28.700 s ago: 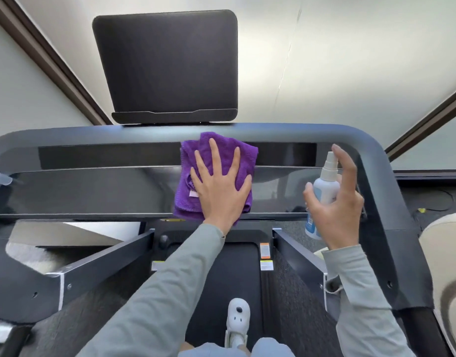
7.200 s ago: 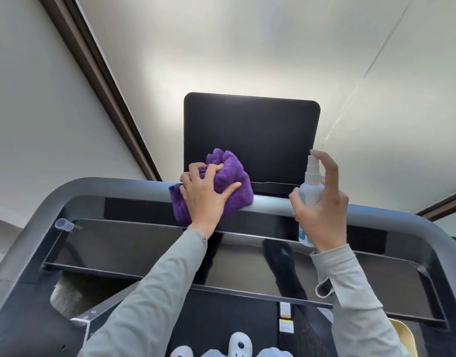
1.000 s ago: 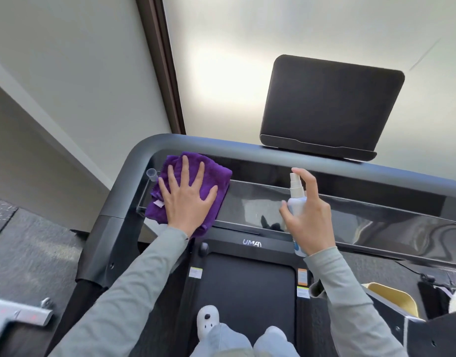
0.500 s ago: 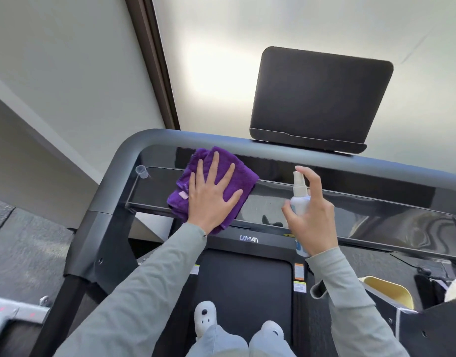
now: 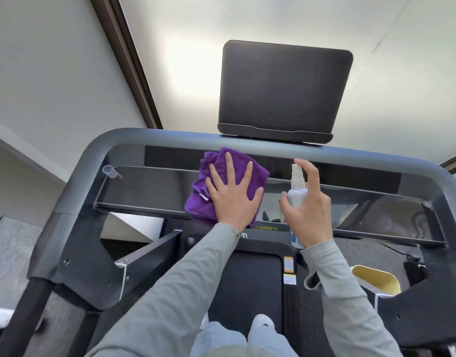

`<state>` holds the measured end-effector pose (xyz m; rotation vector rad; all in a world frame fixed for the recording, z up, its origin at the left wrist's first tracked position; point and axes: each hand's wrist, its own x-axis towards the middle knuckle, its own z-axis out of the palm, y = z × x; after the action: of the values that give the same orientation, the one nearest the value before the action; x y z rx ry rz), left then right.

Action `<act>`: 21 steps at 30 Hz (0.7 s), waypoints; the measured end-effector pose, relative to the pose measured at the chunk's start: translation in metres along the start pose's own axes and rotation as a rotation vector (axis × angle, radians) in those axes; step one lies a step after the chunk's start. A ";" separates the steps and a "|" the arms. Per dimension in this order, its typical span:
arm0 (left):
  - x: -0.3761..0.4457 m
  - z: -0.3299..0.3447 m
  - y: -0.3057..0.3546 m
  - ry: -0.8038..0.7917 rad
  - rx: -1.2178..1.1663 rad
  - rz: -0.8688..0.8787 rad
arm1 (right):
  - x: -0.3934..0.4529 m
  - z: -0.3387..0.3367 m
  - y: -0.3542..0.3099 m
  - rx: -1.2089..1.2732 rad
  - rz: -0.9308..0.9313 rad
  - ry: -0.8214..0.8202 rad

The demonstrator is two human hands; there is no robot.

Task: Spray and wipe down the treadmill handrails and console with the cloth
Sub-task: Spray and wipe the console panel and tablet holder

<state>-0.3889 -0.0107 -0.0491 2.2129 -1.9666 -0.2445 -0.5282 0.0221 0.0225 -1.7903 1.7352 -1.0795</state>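
Head view of a treadmill front, read left to right. A small clear plastic tube is lying at the far left corner of the glossy black console shelf, well to the left of the person's left hand. The grey handrail is curving round the shelf, passing just beyond the fingertips of both hands. The left hand is pressing flat, fingers straight and spread, on a folded purple cloth; the cloth is lying on the console shelf near its middle, showing to the left of and beyond the hand, its far edge reaching the dark back panel under the rail. Beyond the hands, a dark screen is standing on the rail. Just to the right of the left hand, the right hand is gripping a white spray bottle, fingers and thumb curled round its body and the index finger arching over the nozzle; the bottle is being held upright above the shelf, apart from the cloth. Below the wrists, grey sleeves are covering both forearms, and the black belt is running between them. A yellow-rimmed object is sitting to the lower right of the right hand
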 end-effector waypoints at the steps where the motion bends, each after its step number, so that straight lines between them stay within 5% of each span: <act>1: -0.002 0.002 0.009 -0.017 -0.003 0.039 | 0.000 -0.005 0.003 -0.003 -0.006 0.005; 10: 0.014 -0.027 -0.085 -0.030 -0.043 -0.150 | 0.004 -0.023 0.019 -0.005 0.005 0.043; 21: -0.005 0.014 0.068 -0.003 -0.039 0.049 | -0.006 -0.059 0.051 -0.008 0.051 0.049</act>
<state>-0.4586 -0.0140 -0.0465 2.1389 -1.9967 -0.2771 -0.6053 0.0338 0.0182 -1.7279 1.8063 -1.1056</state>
